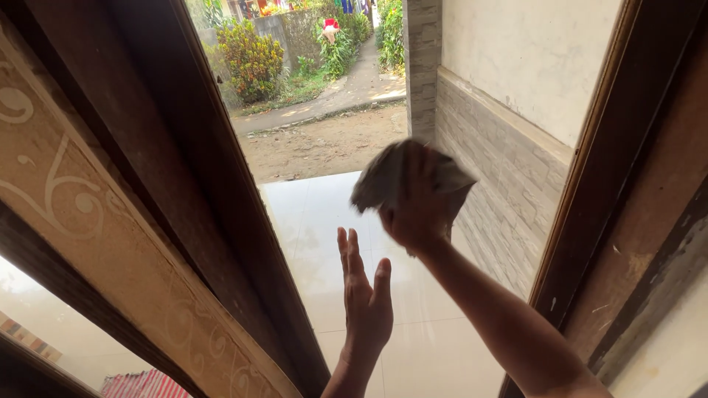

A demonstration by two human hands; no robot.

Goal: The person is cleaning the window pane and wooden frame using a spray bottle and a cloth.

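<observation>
- Far left: pale tan carved wooden panel with white scroll ornament (110,243), slanting from upper left to lower right.
- Beside it: dark brown wooden window frame post (221,169), tilted the same way, edging the clear pane.
- Bottom left corner: red-and-white striped cloth (144,385), only partly in view.
- Through the glass, upper middle: bare dirt yard (324,144), a narrow path and green-yellow shrubs (251,59) beyond; glossy white tiled floor (435,354) nearer.
- Centre: left hand (366,298) raised flat, fingers (346,254) straight and together, thumb apart, palm turned toward the pane, holding nothing; touching the glass or just short of it, cannot tell.
- Just right and above: right hand (414,214) curled tight, fingers closed around a crumpled grey rag (391,171), bunched above the knuckles and held up at the pane, well above the floor.
- Right of the rag: grey stone-tile wall cladding (509,191) under cream plaster (531,51).
- Far right: second dark brown wooden frame post (627,169), leaning inward at the top.
</observation>
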